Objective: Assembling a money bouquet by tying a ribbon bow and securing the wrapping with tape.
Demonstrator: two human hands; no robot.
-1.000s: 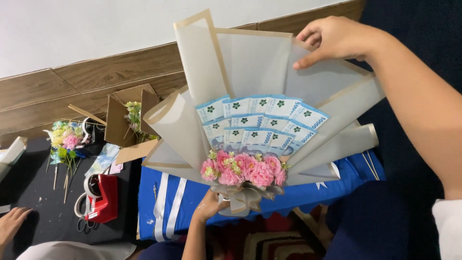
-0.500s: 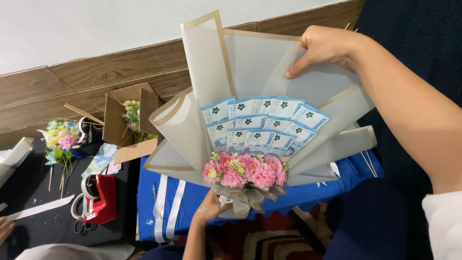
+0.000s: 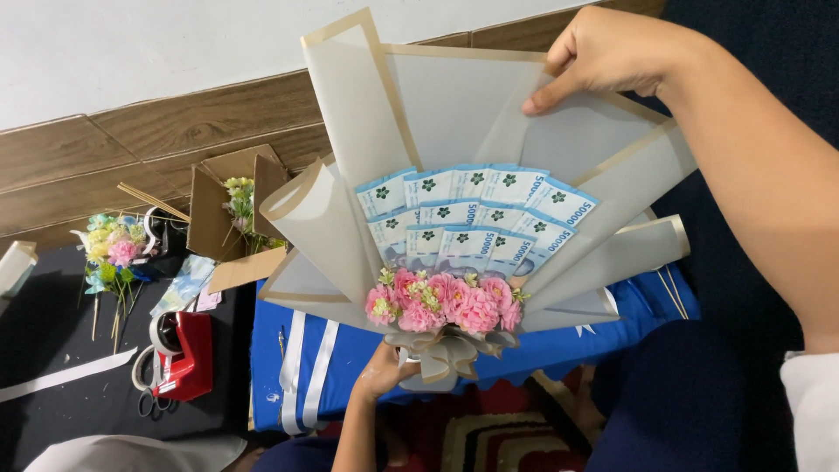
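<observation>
Fan-shaped bouquet of blue banknotes in cream translucent wrapping paper w/ gold-tan edges [image 3: 454, 114] is held up in mid-air, centre of view, above the floor stuff. Blue banknotes [image 3: 476, 218] spread in overlapping rows across the middle; a cluster of pink fabric flowers [image 3: 446, 301] sits just below them, and under that a grey-beige ribbon bow [image 3: 446, 354] at the neck.

Left hand [image 3: 384, 371] is wrapped round the bouquet's stem just below-left of the bow, fingers closed on it. Right hand [image 3: 603, 52] is at the top right, thumb and fingers pinching the upper edge of one paper sheet.

Behind/under the bouquet: a blue cloth w/ white stripes [image 3: 306, 367] on the floor. Left of that, a red tape dispenser [image 3: 188, 354] w/ scissors handles [image 3: 149, 402] touching its lower left, both on a black mat [image 3: 52, 323]. A white paper strip [image 3: 65, 374] lies across the mat. Further left, a small bunch of pastel artificial flowers [image 3: 114, 253]. An open brown cardboard box [image 3: 223, 205] stands near the wall w/ more small flowers in it. Wood-look skirting board [image 3: 175, 131] runs along the back, white wall [image 3: 131, 44] above. Striped rug [image 3: 507, 441] at bottom centre.
</observation>
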